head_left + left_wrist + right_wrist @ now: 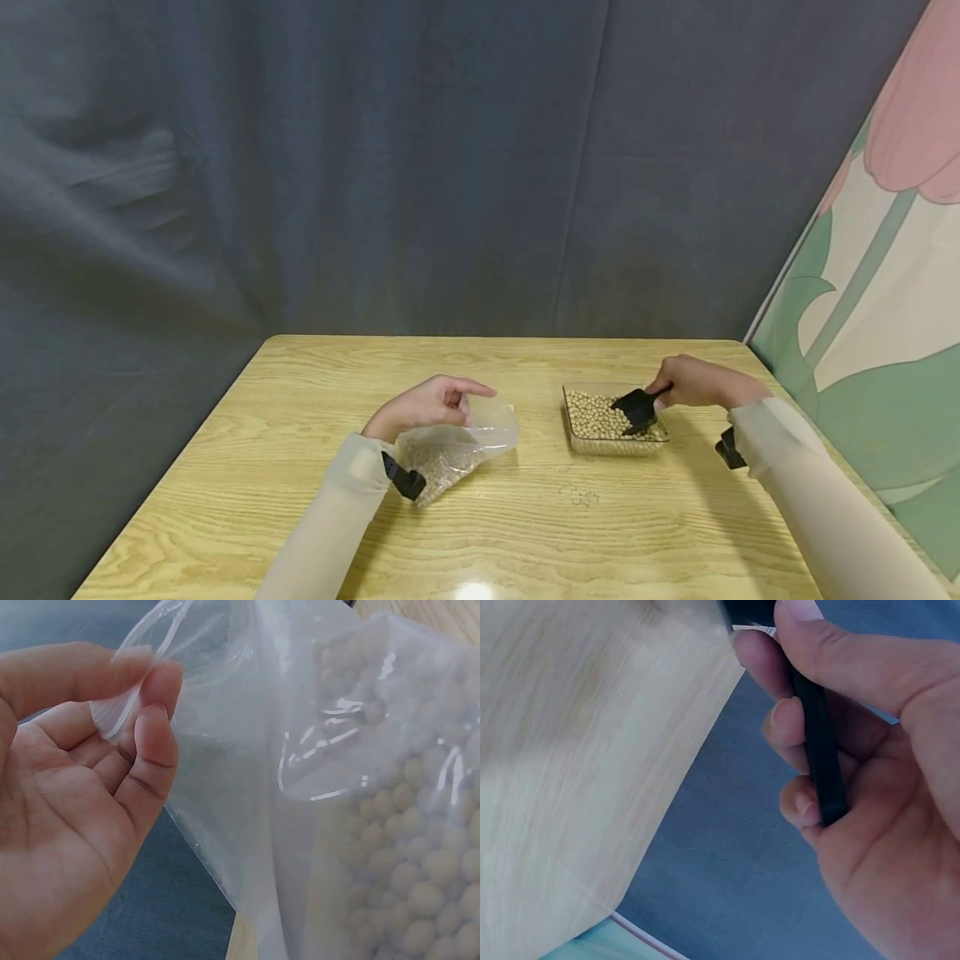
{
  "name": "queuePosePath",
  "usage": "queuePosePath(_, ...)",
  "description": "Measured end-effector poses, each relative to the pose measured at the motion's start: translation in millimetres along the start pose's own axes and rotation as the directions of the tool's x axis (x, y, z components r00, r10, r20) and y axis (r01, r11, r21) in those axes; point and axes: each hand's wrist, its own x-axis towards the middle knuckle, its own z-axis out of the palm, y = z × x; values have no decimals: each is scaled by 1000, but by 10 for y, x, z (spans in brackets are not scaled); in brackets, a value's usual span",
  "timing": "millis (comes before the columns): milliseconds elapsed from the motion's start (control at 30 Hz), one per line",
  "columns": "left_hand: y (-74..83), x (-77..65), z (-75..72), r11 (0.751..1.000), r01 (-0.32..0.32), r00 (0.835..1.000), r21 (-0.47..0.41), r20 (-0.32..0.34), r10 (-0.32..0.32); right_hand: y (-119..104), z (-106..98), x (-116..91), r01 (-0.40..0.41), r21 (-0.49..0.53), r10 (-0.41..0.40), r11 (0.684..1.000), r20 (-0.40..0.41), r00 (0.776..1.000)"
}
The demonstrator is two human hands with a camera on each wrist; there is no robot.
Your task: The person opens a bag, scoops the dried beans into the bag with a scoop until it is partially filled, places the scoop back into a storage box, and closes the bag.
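My left hand [431, 406] pinches the rim of a clear plastic bag [495, 429] between thumb and curled fingers. Round pale beans [424, 889], which look like soybeans, fill the lower part of that bag. On the right, my right hand [693, 383] grips a small black scoop [639, 408], its fingers wrapped round the handle [821, 757]. The blade of the scoop dips among the beans in a clear rectangular container [615, 447]. In the right wrist view the blade is mostly cut off at the top edge.
Both things lie on a wood-grain table [555, 533], the container to the right of the bag. A dark curtain [420, 167] hangs behind the table's back edge. A wall with a painted tulip [900, 275] borders the right side.
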Motion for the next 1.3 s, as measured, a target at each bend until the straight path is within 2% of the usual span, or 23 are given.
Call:
queuePosePath(300, -14, 2, 4, 1000, -7, 1000, -13, 8, 8, 54, 83, -34, 30, -40, -32, 999, -57, 998)
queuePosePath(433, -21, 6, 4, 1000, -6, 1000, -11, 7, 6, 63, 94, -36, 69, -76, -75, 995, -81, 994)
queuePosePath(767, -1, -9, 3, 1000, 7, 1000, -8, 5, -7, 84, 157, -17, 178, -145, -201, 973, -165, 966)
queuePosePath(867, 3, -10, 6, 1000, 6, 1000, -8, 6, -6, 97, 183, -14, 172, -116, -190, 978, -170, 967)
queuePosePath(1100, 10, -7, 11, 1000, 3, 1000, -7, 11, -2, 103, 221, -12, 94, -26, -97, 995, -139, 985)
queuePosePath(1300, 3, -11, 8, 1000, 3, 1000, -15, 13, -3, 77, 231, -1, 92, 11, -90, 996, -133, 987)
